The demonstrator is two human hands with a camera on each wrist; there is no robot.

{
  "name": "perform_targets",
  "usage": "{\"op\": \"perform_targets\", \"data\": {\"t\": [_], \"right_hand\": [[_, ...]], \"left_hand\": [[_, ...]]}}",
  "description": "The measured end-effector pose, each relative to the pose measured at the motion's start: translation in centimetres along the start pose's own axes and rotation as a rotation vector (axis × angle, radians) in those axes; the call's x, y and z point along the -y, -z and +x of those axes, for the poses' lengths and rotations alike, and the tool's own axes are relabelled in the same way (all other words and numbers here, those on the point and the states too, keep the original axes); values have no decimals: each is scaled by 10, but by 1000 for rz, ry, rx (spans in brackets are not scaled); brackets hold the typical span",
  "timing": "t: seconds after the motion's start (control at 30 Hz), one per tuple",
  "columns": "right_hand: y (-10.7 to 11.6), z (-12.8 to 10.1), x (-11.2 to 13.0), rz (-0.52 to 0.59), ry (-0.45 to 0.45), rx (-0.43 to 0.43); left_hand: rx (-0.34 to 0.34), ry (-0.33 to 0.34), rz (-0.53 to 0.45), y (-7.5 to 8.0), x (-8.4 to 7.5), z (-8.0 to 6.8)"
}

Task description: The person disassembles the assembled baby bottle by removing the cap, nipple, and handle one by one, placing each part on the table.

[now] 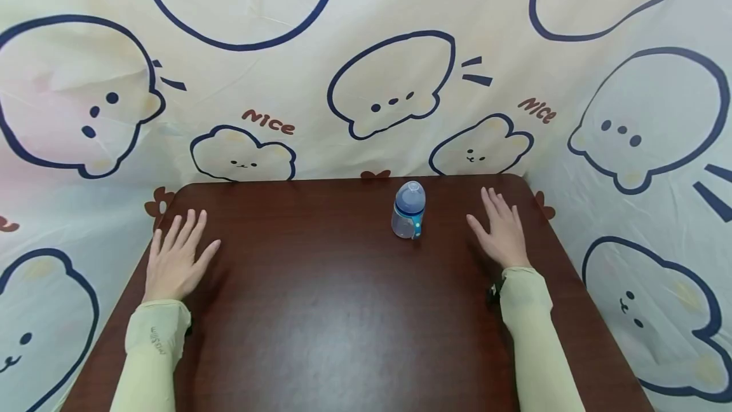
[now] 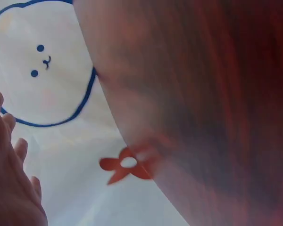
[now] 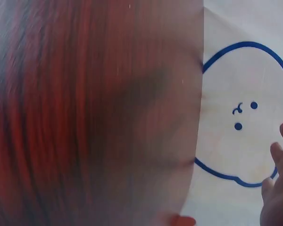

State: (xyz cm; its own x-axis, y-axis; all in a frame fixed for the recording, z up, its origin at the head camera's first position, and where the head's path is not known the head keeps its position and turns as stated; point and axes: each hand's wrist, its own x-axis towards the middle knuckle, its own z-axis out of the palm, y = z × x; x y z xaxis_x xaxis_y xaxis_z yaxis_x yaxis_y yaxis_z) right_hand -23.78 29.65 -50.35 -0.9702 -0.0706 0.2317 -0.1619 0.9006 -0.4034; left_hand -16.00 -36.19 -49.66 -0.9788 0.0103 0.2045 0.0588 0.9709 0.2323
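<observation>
- Baby bottle [image 1: 408, 211], clear with a blue collar and a bluish domed cap, is standing upright on the bench [image 1: 343, 310], toward the far edge and somewhat right of the middle.
- Right hand [image 1: 503, 229] is lying palm down on the bench just to the right of the bottle, near it but not touching, fingers straight and slightly spread, holding nothing.
- Left hand [image 1: 174, 259] is resting flat near the far left corner, well apart from the bottle, fingers stretched out and empty.
- Both forearms are wearing pale green sleeves [image 1: 154, 342] and reaching in from the near edge.
- Cream cloth [image 1: 394, 81] printed with navy-outlined cartoon animals is hanging behind and along both sides of the bench.
- Wrist views are showing only blurred dark red-brown wood, the printed cloth and fingertips [image 2: 9, 179] at the frame edge.
</observation>
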Motion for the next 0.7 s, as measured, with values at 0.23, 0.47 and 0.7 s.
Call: {"op": "perform_targets", "data": {"t": [0.23, 0.47, 0.7], "right_hand": [[-21, 18, 22, 92, -16, 268], [-40, 37, 61, 282, -56, 384], [-56, 51, 71, 487, -59, 400]], "left_hand": [[-21, -64, -31, -6, -30, 23], [-22, -194, -73, -13, -80, 55], [-1, -360, -103, -18, -135, 86]]}}
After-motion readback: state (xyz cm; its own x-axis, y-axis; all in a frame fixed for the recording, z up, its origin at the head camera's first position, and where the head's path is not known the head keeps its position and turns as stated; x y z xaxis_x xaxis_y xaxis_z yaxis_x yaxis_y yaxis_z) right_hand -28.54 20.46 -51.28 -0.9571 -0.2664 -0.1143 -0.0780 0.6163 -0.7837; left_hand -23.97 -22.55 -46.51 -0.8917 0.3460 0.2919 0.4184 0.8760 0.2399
